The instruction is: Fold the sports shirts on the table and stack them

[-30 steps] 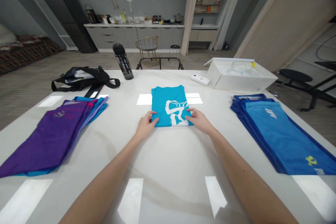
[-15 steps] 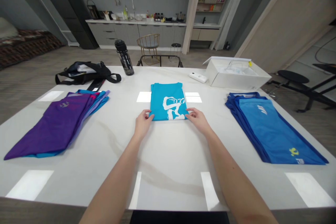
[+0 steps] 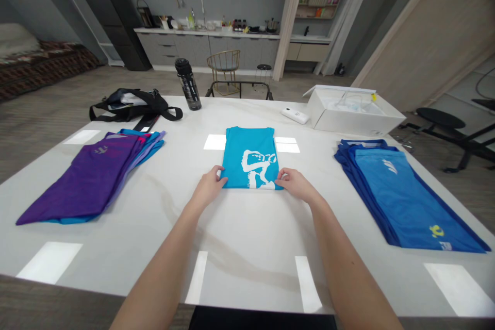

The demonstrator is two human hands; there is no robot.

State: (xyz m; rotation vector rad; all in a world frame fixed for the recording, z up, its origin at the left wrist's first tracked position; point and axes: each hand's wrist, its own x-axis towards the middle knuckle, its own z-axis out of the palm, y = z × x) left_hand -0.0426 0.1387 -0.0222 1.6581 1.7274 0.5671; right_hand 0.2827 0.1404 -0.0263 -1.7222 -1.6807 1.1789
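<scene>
A turquoise T-shirt [image 3: 247,144] with white brush-style lettering lies folded into a rectangle at the middle of the table. My left hand [image 3: 211,184] pinches its near left corner between thumb and fingers. At the near right corner, my right hand [image 3: 294,183] has thumb and fingers closed on the cloth edge. A stack of folded shirts, purple on top [image 3: 96,175], lies to the left of my hands. To the right is another stack, with a light blue shirt [image 3: 390,180] over darker blue ones.
A black bag [image 3: 135,103] and an upright dark bottle [image 3: 188,85] stand at the table's far left. An open white box [image 3: 348,116] and a small white device [image 3: 295,115] are at the far right. Chairs and a kitchen counter [image 3: 216,33] lie beyond the white table [image 3: 247,247].
The turquoise shirt and both hands sit slightly lower in the picture and a little nearer to me, and the shirt looks straighter. The whole view has also shifted and tilted slightly.
</scene>
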